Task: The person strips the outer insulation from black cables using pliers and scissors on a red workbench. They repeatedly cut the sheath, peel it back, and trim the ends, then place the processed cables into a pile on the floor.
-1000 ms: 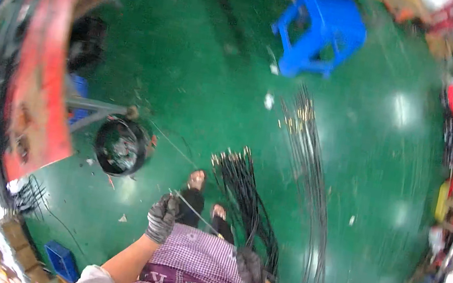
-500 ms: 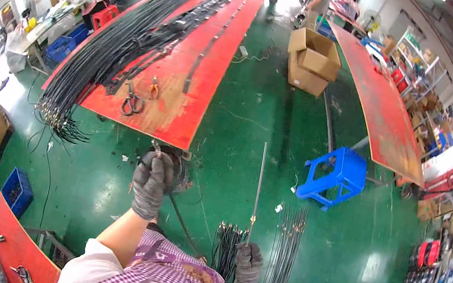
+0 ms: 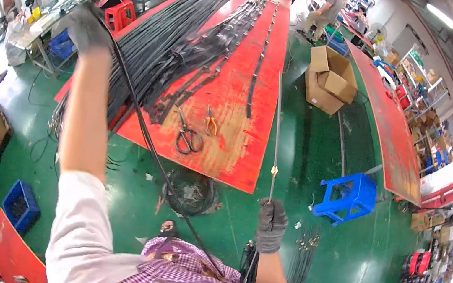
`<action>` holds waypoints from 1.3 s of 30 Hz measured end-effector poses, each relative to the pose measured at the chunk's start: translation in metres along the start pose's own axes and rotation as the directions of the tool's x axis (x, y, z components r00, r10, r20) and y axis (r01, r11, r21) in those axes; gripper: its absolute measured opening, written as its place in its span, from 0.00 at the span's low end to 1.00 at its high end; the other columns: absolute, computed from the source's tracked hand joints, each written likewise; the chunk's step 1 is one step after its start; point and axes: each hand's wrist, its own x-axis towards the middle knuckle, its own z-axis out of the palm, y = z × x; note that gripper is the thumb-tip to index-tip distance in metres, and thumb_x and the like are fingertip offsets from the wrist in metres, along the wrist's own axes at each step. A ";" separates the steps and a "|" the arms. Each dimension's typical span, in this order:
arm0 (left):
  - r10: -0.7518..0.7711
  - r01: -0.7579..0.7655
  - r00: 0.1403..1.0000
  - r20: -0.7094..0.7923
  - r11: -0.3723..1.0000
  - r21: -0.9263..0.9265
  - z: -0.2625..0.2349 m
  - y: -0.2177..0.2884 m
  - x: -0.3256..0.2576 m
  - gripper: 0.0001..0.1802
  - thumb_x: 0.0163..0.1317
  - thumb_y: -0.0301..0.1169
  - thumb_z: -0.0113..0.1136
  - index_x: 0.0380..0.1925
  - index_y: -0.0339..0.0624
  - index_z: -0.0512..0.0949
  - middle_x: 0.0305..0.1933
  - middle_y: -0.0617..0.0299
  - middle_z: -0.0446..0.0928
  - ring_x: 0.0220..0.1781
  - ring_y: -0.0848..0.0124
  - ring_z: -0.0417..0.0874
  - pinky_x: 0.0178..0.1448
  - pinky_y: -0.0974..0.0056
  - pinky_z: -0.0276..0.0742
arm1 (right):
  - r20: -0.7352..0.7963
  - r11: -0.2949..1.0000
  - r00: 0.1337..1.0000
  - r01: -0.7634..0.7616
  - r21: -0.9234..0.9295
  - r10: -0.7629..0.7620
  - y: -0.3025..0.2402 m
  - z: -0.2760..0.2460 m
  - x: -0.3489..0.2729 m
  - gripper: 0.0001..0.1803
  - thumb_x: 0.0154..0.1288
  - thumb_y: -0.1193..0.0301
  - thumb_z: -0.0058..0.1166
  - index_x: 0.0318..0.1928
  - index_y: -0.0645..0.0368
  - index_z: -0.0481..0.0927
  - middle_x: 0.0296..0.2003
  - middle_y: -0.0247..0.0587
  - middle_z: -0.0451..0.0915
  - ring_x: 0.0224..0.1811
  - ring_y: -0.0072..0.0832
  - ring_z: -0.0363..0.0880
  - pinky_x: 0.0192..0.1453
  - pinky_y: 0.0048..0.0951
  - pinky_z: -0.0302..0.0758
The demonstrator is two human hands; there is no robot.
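Note:
My left hand point(image 3: 86, 28), in a grey glove and smeared by motion, is raised at the far left. A long black cable point(image 3: 149, 137) hangs taut from it, slanting down to the right in front of my apron. My right hand point(image 3: 271, 227), gloved too, is closed around a thin grey rod point(image 3: 279, 114) standing upright, with a brass-coloured fitting point(image 3: 274, 172) just above the fist. Beyond my hands, a thick bundle of black cables point(image 3: 153, 39) lies along the red table point(image 3: 236, 155). Scissors point(image 3: 188, 140) and orange-handled pliers point(image 3: 211, 122) rest near its front edge.
A blue stool point(image 3: 349, 198) and open cardboard boxes point(image 3: 329, 81) stand to the right, beside a second red table point(image 3: 379, 125). More thin cables point(image 3: 303, 256) hang or lie low beside my right arm. A blue crate point(image 3: 21, 206) sits at lower left. Other people work farther back.
My left hand has swung up and to the left, drawing the black cable out long. My right hand has risen slightly with the rod. The view has shifted, showing the table farther right.

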 end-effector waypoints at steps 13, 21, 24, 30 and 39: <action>0.234 0.875 0.484 0.843 -0.118 -0.469 -0.099 0.073 -0.078 0.07 0.55 0.31 0.46 0.32 0.40 0.68 0.20 0.69 0.64 0.20 0.81 0.65 0.23 0.75 0.62 | 0.141 0.976 0.988 0.097 -0.193 -0.071 -0.052 0.064 -0.007 0.09 0.58 0.68 0.40 0.30 0.60 0.72 0.20 0.37 0.71 0.20 0.23 0.66 0.25 0.23 0.64; 0.538 0.913 0.400 0.742 -0.166 -0.372 -0.147 0.123 -0.149 0.11 0.58 0.35 0.43 0.31 0.39 0.70 0.16 0.70 0.64 0.18 0.83 0.63 0.22 0.77 0.59 | 0.042 0.937 0.991 0.133 -0.324 -0.126 -0.047 0.006 -0.060 0.07 0.57 0.70 0.41 0.31 0.59 0.72 0.23 0.40 0.74 0.19 0.24 0.70 0.25 0.24 0.66; 0.559 0.913 0.399 0.727 -0.164 -0.375 -0.161 0.137 -0.153 0.11 0.58 0.35 0.44 0.32 0.38 0.71 0.16 0.69 0.65 0.18 0.82 0.63 0.23 0.76 0.59 | 0.013 0.932 0.988 0.148 -0.330 -0.152 -0.045 -0.015 -0.081 0.07 0.57 0.71 0.41 0.31 0.58 0.72 0.24 0.40 0.75 0.20 0.25 0.71 0.24 0.24 0.66; 0.505 0.911 0.396 0.767 -0.115 -0.396 -0.197 0.157 -0.152 0.09 0.53 0.31 0.50 0.30 0.37 0.72 0.22 0.64 0.73 0.23 0.79 0.72 0.27 0.76 0.66 | -0.035 0.945 0.985 0.150 -0.290 -0.167 -0.043 -0.048 -0.109 0.06 0.56 0.71 0.42 0.32 0.58 0.72 0.24 0.41 0.75 0.19 0.28 0.72 0.24 0.25 0.67; 0.357 0.865 0.502 0.788 -0.216 -0.453 -0.244 0.178 -0.178 0.08 0.46 0.24 0.57 0.28 0.38 0.72 0.26 0.62 0.74 0.27 0.75 0.74 0.34 0.72 0.70 | -0.011 0.931 0.987 0.148 -0.334 -0.161 -0.040 -0.080 -0.136 0.06 0.56 0.72 0.42 0.30 0.59 0.72 0.22 0.43 0.75 0.20 0.29 0.72 0.24 0.26 0.67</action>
